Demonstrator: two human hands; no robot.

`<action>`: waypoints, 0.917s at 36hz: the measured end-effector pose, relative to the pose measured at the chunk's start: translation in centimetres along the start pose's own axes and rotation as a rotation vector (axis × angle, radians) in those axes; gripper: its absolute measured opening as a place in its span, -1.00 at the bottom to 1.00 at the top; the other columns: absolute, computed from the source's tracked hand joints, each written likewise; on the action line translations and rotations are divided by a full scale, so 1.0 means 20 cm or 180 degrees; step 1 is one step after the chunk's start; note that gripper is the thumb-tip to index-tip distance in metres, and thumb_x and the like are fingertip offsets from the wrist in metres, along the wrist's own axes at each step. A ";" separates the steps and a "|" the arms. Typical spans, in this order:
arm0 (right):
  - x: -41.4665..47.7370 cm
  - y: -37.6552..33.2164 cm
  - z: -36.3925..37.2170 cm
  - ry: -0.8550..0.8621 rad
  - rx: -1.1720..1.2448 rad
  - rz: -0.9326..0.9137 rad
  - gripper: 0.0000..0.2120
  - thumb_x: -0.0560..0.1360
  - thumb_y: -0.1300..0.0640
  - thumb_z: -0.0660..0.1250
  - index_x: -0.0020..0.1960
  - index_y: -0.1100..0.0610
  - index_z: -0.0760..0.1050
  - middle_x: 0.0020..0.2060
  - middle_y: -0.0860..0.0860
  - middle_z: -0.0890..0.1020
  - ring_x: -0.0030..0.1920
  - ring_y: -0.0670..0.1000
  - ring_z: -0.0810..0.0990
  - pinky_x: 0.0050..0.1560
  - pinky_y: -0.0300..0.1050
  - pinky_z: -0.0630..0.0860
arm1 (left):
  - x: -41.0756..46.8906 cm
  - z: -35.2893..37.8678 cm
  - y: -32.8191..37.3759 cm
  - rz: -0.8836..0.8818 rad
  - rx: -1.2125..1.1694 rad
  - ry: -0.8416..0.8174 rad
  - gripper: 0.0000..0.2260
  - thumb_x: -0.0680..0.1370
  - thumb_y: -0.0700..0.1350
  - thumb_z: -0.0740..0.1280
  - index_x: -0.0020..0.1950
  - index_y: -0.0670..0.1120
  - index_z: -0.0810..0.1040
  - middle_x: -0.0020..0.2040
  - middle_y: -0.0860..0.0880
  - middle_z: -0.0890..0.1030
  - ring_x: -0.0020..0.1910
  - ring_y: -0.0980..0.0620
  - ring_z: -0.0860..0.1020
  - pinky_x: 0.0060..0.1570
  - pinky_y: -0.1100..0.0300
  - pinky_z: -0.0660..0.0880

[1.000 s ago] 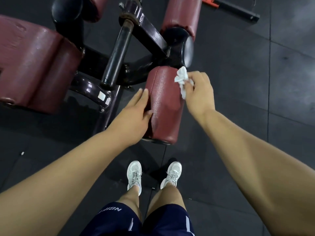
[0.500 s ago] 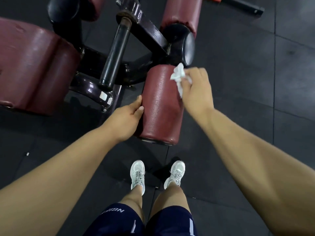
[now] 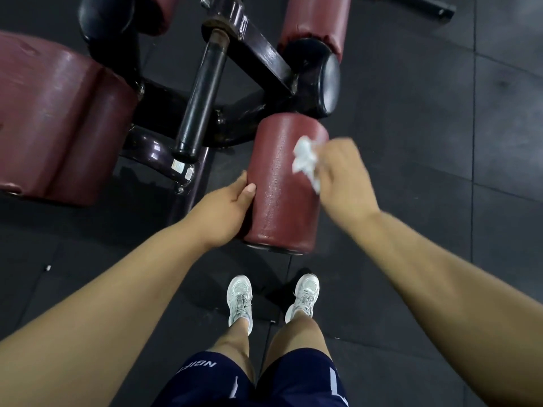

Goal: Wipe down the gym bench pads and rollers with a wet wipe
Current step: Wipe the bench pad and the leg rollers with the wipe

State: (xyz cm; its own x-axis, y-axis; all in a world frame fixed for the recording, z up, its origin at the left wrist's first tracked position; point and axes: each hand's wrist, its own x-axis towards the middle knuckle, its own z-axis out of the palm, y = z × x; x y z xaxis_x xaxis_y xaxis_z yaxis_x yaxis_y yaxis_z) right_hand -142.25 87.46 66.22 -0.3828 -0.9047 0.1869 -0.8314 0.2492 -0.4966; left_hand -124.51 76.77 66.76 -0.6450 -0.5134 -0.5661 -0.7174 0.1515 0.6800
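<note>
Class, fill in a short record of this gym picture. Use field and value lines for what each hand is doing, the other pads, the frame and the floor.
Steadying: left hand grips the left side of the near maroon cylindrical padded roller
Wiping: right hand, blurred, holds a crumpled white wet wipe against the roller's upper right side
Other pads: wide maroon bench pad at left; second maroon roller at top
Frame: black metal frame
Floor: dark rubber tiles

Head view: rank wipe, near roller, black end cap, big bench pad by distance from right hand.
1. wipe, held in the right hand
2. near roller, just left
3. black end cap, farther up
4. big bench pad, far left
</note>
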 end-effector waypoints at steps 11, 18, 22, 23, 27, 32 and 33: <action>-0.19 -0.12 0.05 0.0268 0.0357 0.0251 -0.80 0.51 0.30 0.15 0.01 0.24 0.53 -0.08 0.09 0.47 -0.08 -0.10 0.36 0.01 -0.46 0.27 | -0.04 -0.01 0.10 0.0441 0.0112 0.0588 -0.56 0.59 0.07 0.21 0.46 0.05 0.29 0.43 0.07 0.35 0.39 0.08 0.32 0.34 0.21 0.25; -0.16 -0.06 0.02 0.0158 0.0402 0.0097 -0.72 0.45 0.39 0.21 0.08 0.23 0.57 -0.11 0.16 0.49 -0.07 -0.07 0.39 0.05 -0.51 0.27 | -0.02 0.04 0.05 0.0407 0.0409 0.0499 -0.56 0.63 0.05 0.08 0.51 0.11 0.12 0.45 0.02 0.34 0.39 0.00 0.34 0.33 0.12 0.30; 0.12 -0.02 -0.01 0.0486 0.0553 0.0981 -0.80 0.53 0.29 0.16 -0.06 0.09 0.53 -0.09 -0.07 0.51 -0.07 -0.28 0.40 -0.07 -0.52 0.31 | 0.02 0.03 -0.02 0.0139 -0.0123 0.0319 -0.58 0.63 0.06 0.08 0.50 0.14 0.15 0.42 0.06 0.38 0.39 0.06 0.34 0.29 0.28 0.25; 0.17 -0.02 -0.02 0.0566 0.0655 0.1176 -0.82 0.55 0.27 0.14 -0.06 0.07 0.48 -0.03 -0.03 0.50 -0.08 -0.37 0.40 -0.12 -0.55 0.30 | 0.02 0.02 -0.03 0.0104 -0.0248 0.0257 -0.58 0.63 0.07 0.09 0.49 0.15 0.17 0.41 0.09 0.38 0.39 0.07 0.33 0.33 0.25 0.24; 0.18 0.01 0.03 0.0687 0.0561 0.1454 -0.86 0.58 0.16 0.12 0.02 0.10 0.46 0.05 0.06 0.46 -0.11 -0.39 0.42 -0.10 -0.52 0.35 | 0.04 -0.05 -0.01 0.0119 -0.0225 0.0148 -0.55 0.58 0.11 0.19 0.46 0.08 0.29 0.38 0.13 0.41 0.36 0.15 0.36 0.33 0.26 0.25; -0.17 -0.13 0.07 0.0254 0.0378 0.0042 -0.88 0.49 0.31 0.18 -0.02 0.25 0.46 -0.13 0.14 0.45 -0.10 0.00 0.38 -0.01 -0.27 0.34 | 0.01 -0.06 0.12 0.0438 0.0126 0.0624 -0.56 0.57 0.11 0.22 0.44 0.08 0.33 0.38 0.07 0.43 0.34 0.11 0.38 0.32 0.22 0.29; -0.24 -0.15 0.06 0.0120 0.0400 -0.0350 -0.82 0.46 0.35 0.17 0.01 0.25 0.48 -0.15 0.18 0.45 -0.11 0.03 0.37 -0.03 -0.24 0.35 | 0.00 -0.05 0.14 0.0436 0.0298 0.0617 -0.57 0.59 0.09 0.18 0.46 0.07 0.31 0.39 0.03 0.42 0.36 0.07 0.36 0.31 0.21 0.28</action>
State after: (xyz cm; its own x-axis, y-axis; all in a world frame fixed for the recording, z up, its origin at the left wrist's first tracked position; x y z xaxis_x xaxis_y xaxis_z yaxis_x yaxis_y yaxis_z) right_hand -137.34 90.62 65.82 -0.3091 -0.9100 0.2763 -0.8131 0.1022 -0.5731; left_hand -126.14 76.38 69.14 -0.6818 -0.6337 -0.3654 -0.6538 0.3038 0.6930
